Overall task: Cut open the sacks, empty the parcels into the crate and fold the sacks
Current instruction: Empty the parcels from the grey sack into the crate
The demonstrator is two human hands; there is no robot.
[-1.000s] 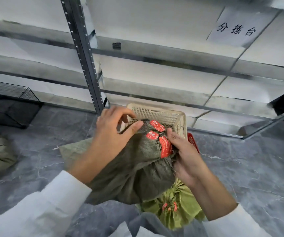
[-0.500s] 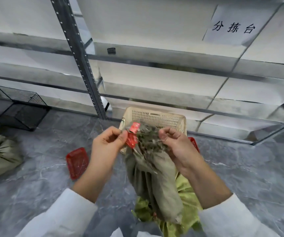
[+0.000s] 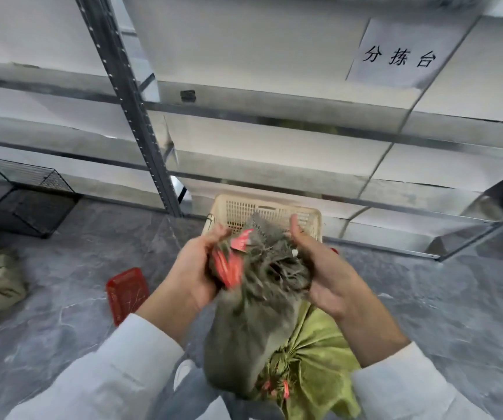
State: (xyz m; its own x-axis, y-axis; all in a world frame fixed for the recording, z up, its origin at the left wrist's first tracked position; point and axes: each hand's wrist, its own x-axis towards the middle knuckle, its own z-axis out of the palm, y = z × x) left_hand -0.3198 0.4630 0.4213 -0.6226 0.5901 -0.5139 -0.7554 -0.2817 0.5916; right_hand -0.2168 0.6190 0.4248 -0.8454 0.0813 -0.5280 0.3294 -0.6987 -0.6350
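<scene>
On the grey floor (image 3: 62, 313) before the shelving (image 3: 128, 95), a cream crate (image 3: 274, 212) stood. In front of it a grey-green sack (image 3: 253, 322) hung above a brighter green sack (image 3: 320, 353). The left hand (image 3: 195, 271) and right hand (image 3: 323, 268) had fingers clamped on the grey-green sack's frayed mouth, beside red tape (image 3: 229, 268).

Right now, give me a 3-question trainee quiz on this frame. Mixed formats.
1. True or false: both hands grip the grey-green sack at its gathered mouth.
2. Which hand is beside the red ties? A) left hand B) right hand
3. Fill in: the cream crate stands on the floor just ____ the held sack, in front of the metal shelving.

Key: 1 true; 2 A; 3 beyond.
</scene>
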